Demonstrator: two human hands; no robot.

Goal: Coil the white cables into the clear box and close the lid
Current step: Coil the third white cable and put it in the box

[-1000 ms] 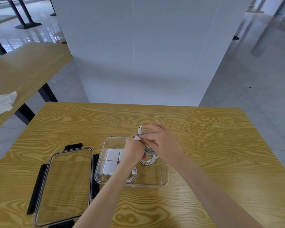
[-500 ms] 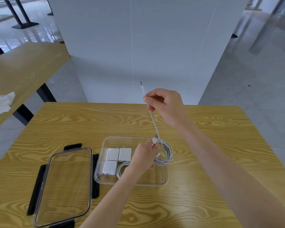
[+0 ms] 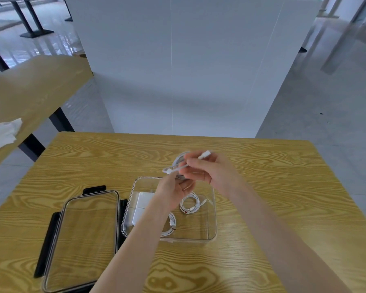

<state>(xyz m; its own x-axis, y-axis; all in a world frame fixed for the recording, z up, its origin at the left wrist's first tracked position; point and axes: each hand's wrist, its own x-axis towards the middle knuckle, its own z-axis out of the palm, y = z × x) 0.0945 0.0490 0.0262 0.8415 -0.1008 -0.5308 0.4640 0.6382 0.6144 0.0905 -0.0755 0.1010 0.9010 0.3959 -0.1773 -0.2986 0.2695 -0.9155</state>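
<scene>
Wood-grain table [image 3: 262, 187] fills the lower view, and nearest on it, at the left, lies the clear lid [image 3: 80, 240] with its black clips, flat and off the box. Just right of it sits the clear box [image 3: 211, 208], open, holding white chargers [image 3: 142, 206] at its left side and two coiled cables: one [image 3: 169, 228] at the near edge, partly hidden by the forearm, another [image 3: 189, 204] further in. Above the box's far end, both hands work a third white cable [image 3: 178, 163]. The left hand [image 3: 171, 193] is closed around the looped bundle from below; the right hand [image 3: 211, 172] pinches the free end near its plug between thumb and fingertips. This cable looks light and limp, smooth enough to slip, and likely springy, so loops would tend to open unless gripped where the turns cross. Holding the bundle rather than the plug seems wisest, since pulling on the plug could strain its joint. Beyond stands a white partition [image 3: 188, 70], with another table [image 3: 30, 85] at the far left.
</scene>
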